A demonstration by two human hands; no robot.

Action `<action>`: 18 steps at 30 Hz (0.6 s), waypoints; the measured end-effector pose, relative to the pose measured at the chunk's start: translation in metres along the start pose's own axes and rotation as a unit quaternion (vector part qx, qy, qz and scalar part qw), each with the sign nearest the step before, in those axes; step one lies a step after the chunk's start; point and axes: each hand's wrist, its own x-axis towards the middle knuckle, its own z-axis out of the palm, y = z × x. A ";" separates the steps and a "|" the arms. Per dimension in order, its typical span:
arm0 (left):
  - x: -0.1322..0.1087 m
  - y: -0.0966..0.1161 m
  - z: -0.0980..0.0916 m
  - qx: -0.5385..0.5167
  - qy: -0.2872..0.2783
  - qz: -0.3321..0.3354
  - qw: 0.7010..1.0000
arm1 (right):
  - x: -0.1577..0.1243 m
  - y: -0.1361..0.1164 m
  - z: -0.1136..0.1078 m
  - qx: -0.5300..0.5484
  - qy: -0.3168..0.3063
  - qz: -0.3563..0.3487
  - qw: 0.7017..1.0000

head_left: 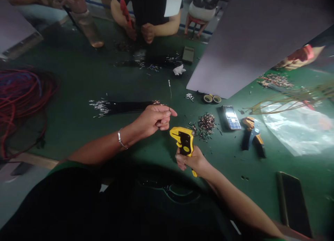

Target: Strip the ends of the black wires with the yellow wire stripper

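1. Far left of the yellow tool (184,140), red cable (18,94) lies in a loose coil.
2. Just left of the tool, the left hand (152,121) pinches a thin black wire (170,94) upright, probably to keep its metal tip free.
3. The right hand (193,161) is wrapped around the tool's handles, plastic head up toward the wire.
4. Right of the tool lies a small heap of shiny metal bits (206,122).

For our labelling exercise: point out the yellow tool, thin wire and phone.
yellow tool (184,142), head view, its head.
thin wire (170,95), head view, mid-length.
phone (232,121), head view, its keypad.
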 end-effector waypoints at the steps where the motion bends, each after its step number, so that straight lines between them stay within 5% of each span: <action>1: 0.000 0.000 0.000 0.001 0.001 0.001 1.000 | 0.001 0.000 0.000 0.023 -0.007 0.001 1.000; 5: 0.001 -0.001 -0.001 0.000 0.003 0.001 1.000 | 0.005 -0.001 0.001 0.072 -0.020 0.011 0.997; 9: 0.002 -0.002 -0.003 0.005 0.016 0.005 1.000 | 0.003 -0.005 0.004 -0.018 0.029 0.005 0.999; 18: 0.004 -0.008 -0.005 0.009 0.005 -0.029 1.000 | -0.004 -0.007 0.003 -0.066 0.015 0.028 0.997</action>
